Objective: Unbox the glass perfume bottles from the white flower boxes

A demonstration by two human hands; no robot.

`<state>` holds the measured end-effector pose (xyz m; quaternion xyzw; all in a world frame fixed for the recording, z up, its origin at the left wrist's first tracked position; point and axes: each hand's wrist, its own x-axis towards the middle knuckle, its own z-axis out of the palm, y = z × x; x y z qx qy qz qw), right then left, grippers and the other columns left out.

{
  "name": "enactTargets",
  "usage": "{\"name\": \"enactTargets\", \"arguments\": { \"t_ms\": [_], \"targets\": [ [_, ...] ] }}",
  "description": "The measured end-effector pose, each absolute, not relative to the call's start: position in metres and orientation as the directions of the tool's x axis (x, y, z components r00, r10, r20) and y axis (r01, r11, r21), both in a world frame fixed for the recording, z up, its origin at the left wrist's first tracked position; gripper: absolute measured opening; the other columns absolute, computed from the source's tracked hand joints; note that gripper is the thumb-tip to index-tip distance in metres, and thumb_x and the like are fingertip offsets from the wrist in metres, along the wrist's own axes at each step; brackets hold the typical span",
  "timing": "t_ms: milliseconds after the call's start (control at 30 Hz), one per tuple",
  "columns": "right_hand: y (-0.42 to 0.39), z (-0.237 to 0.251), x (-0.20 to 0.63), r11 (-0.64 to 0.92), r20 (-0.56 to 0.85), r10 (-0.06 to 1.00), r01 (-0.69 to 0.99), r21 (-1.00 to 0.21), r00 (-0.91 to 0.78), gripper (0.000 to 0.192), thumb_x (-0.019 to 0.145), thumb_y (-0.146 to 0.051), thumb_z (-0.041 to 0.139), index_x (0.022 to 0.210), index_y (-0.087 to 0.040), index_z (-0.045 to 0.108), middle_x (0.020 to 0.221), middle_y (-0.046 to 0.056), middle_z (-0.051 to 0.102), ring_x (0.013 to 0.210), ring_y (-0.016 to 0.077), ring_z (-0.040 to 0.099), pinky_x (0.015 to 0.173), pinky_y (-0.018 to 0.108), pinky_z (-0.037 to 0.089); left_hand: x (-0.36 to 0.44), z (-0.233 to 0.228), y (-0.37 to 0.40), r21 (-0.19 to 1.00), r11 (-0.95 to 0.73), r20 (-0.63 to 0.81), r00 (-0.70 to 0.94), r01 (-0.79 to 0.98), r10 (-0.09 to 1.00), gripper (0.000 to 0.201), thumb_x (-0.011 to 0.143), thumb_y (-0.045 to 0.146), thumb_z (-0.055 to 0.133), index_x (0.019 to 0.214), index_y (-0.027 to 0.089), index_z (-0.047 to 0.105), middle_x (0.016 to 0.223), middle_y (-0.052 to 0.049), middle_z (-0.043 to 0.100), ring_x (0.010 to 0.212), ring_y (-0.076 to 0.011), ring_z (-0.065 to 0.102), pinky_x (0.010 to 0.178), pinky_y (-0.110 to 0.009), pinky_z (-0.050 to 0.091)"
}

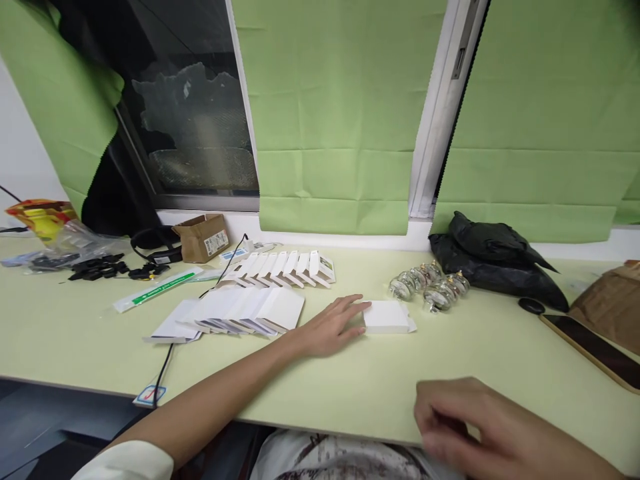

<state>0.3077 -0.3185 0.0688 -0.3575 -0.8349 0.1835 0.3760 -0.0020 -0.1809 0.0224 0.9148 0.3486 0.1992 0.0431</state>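
Note:
A small white box (386,317) lies flat on the table, with a flap sticking out at its right end. My left hand (330,327) reaches in from the left with its fingers stretched out, the fingertips at the box's left end. Near the front edge, apart from the box, my right hand (450,420) is loosely curled and slightly blurred; I see nothing in it. Behind the box and to its right stand two rows of clear round ornaments (436,297) with metallic caps. Left of my left hand, white boxes (280,310) lean on each other in a row.
Another row of white boxes (285,267) stands farther back. A brown carton (203,239), a black cable (165,367) and black parts (100,267) lie left. At right are a black plastic bag (495,260), a phone (590,347) and a brown bag (613,303).

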Motion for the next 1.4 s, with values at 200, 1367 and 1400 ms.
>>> {"name": "enactTargets", "arguments": {
  "t_ms": [200,1367,1400],
  "targets": [
    [-0.248,0.069,0.296,0.468,0.084,0.849,0.668,-0.579,-0.522,0.036,0.107,-0.047,0.041,0.088,-0.023,0.060,0.078,0.000,0.065,0.070,0.0170,0.056,0.064,0.028,0.040,0.018,0.015,-0.173,0.415,-0.700,0.290,0.645,0.581,0.707,0.070,0.099,0.055,0.056,0.158,0.026,0.035,0.159,-0.014,0.043,0.146,-0.0319,0.041,0.120,-0.049,0.037],
    [-0.138,-0.004,0.234,0.678,0.345,0.735,0.632,-0.375,-0.584,0.058,0.100,-0.050,0.059,0.152,-0.028,0.044,0.137,0.011,0.061,0.123,0.0307,0.054,0.109,0.050,0.038,-0.002,0.023,-0.181,-0.344,-0.868,0.665,0.746,0.359,0.044,0.029,0.095,0.047,0.068,0.100,0.019,0.062,0.076,-0.002,0.063,0.065,-0.0151,0.062,0.059,-0.028,0.044],
    [-0.138,-0.005,0.234,0.672,0.348,0.741,0.639,-0.375,-0.574,0.055,0.099,-0.049,0.060,0.149,-0.028,0.047,0.134,0.011,0.063,0.121,0.0306,0.055,0.107,0.049,0.040,-0.002,0.023,-0.181,-0.347,-0.864,0.661,0.749,0.364,0.050,0.029,0.096,0.047,0.068,0.100,0.019,0.062,0.076,-0.001,0.062,0.065,-0.0149,0.062,0.059,-0.028,0.044]
  ]
}}
